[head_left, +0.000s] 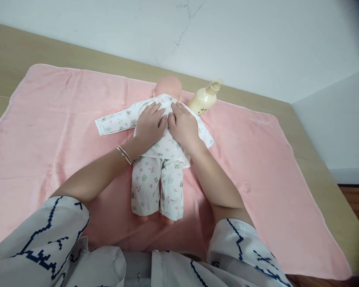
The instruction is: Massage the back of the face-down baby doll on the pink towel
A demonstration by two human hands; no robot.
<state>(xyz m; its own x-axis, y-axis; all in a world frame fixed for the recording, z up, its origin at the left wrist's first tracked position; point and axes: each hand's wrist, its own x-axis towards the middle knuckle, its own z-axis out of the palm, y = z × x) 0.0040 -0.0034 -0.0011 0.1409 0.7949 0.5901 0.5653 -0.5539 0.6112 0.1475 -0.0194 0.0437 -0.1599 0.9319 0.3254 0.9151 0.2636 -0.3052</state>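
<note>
A baby doll (168, 86) in white printed pyjamas (157, 179) lies on a pink towel (48, 131), head toward the wall. My left hand (149, 123) rests flat on the left side of the doll's torso, fingers stretched toward the neck. My right hand (182, 124) lies flat beside it on the right side of the torso, fingers also extended. The two thumbs nearly touch over the middle of the shirt. A thin bangle (124, 154) circles my left wrist. The doll's left sleeve (113, 121) spreads out empty on the towel.
A cream-coloured lotion bottle (204, 99) lies on the towel just right of the doll's head. The towel covers a wooden table (317, 159) that stands against a white wall. The table's right edge drops to a wooden floor.
</note>
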